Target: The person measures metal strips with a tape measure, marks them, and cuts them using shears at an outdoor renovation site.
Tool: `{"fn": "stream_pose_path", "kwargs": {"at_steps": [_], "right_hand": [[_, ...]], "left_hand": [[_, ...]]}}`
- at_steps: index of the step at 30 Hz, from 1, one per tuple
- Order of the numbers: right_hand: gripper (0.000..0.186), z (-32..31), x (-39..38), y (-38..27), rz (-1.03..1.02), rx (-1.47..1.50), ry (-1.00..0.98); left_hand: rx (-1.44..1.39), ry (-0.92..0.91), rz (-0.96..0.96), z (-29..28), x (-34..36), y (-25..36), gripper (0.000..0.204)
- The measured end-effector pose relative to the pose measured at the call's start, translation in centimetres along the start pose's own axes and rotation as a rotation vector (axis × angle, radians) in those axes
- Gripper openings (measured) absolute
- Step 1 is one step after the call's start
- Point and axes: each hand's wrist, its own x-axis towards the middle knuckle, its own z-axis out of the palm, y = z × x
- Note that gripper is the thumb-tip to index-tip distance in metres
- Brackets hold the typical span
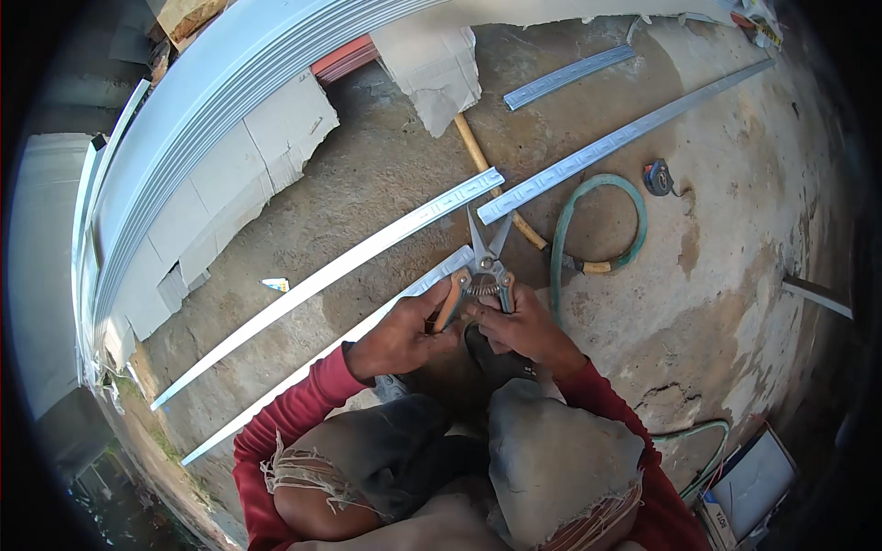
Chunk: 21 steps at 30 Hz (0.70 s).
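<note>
A pair of hand snips (pixel 487 265) with pointed blades, a coil spring and orange-and-grey handles is held upright before my knees, its blades spread apart. My left hand (pixel 402 332) is closed round the left handle. The right handle is gripped by my right hand (pixel 531 329). Beside the snips, a silvery metal channel (pixel 367 317) runs from under my left hand toward the lower left. Beyond it, a second long metal channel (pixel 340 269) lies roughly parallel. A third channel (pixel 625 138) stretches to the upper right from just past the blade tips.
A green hose (pixel 640 216) loops on the concrete floor near a yellow tube-like piece (pixel 473 142). A tape measure (pixel 658 177) and a short metal piece (pixel 570 77) lie farther off. Stacked long panels (pixel 211 78) with torn cardboard (pixel 225 174) border the far left. A box (pixel 749 482) stands lower right.
</note>
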Motion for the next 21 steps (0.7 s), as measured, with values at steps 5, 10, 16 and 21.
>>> {"fn": "stream_pose_path", "kwargs": {"at_steps": [5, 10, 16, 21], "right_hand": [[0.022, -0.5, -1.0, 1.2, 0.162, 0.063, -0.016], [0.034, -2.6, -3.2, 2.2, 0.065, -0.447, 0.234], [0.035, -9.1, -6.9, 5.5, 0.216, -1.076, 0.45], [0.037, -5.0, -1.9, 4.2, -0.336, -1.382, 0.686]], "left_hand": [[0.107, 0.366, 0.506, 1.5, 0.8, -2.2, 0.071], [-0.181, 0.304, 0.245, 2.2, 0.6, -7.0, 0.046], [0.432, 0.794, -0.075, 4.0, -8.9, -17.0, 0.056], [0.661, 0.834, -0.37, 5.6, -21.6, -22.9, 0.081]]}}
